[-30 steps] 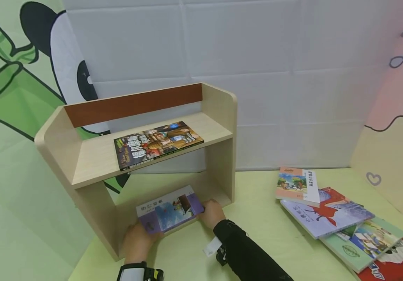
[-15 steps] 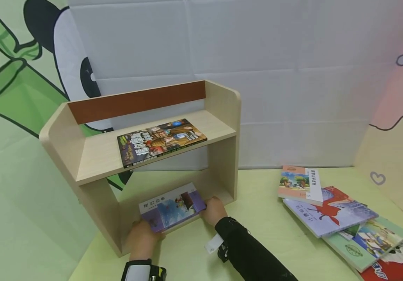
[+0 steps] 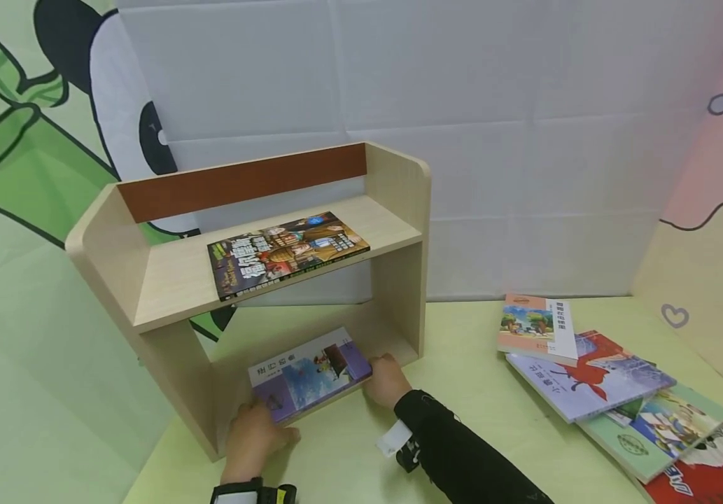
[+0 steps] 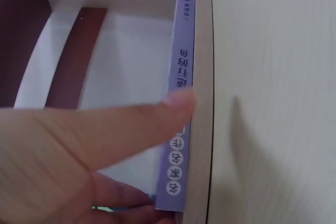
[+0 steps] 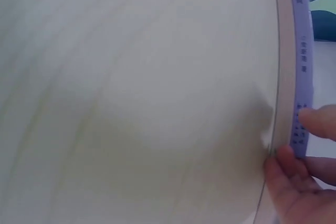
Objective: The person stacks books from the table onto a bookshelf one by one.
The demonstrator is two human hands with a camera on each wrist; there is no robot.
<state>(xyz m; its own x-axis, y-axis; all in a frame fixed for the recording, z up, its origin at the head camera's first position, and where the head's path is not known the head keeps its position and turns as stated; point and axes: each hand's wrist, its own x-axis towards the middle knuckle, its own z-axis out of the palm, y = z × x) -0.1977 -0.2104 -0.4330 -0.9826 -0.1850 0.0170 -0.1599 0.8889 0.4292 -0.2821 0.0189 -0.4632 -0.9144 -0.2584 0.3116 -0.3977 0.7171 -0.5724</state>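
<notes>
A purple and white book (image 3: 311,374) lies flat on the lower board of a small wooden bookshelf (image 3: 392,287), its spine along the front edge. At its left end is my left hand (image 3: 254,434); the straight thumb (image 4: 152,114) crosses the purple spine in the left wrist view, the other fingers partly hidden behind the book's end. My right hand (image 3: 388,381) holds the near right corner. In the right wrist view its thumb (image 5: 317,121) is against the spine, with fingers curled at the book's end and shelf edge.
A dark comic-style book (image 3: 288,255) lies on the upper shelf. To the right on the pale yellow table (image 3: 462,420), an orange and white book (image 3: 534,327) overlaps a lilac book (image 3: 588,381), with a green book (image 3: 657,427) and a red one (image 3: 720,465) beyond. Cloth hangings (image 3: 462,140) stand behind.
The left hand has drawn slightly away from the book's front, its thumb now sticking out to the right before the spine. The right hand stays at the corner; the book has hardly shifted.
</notes>
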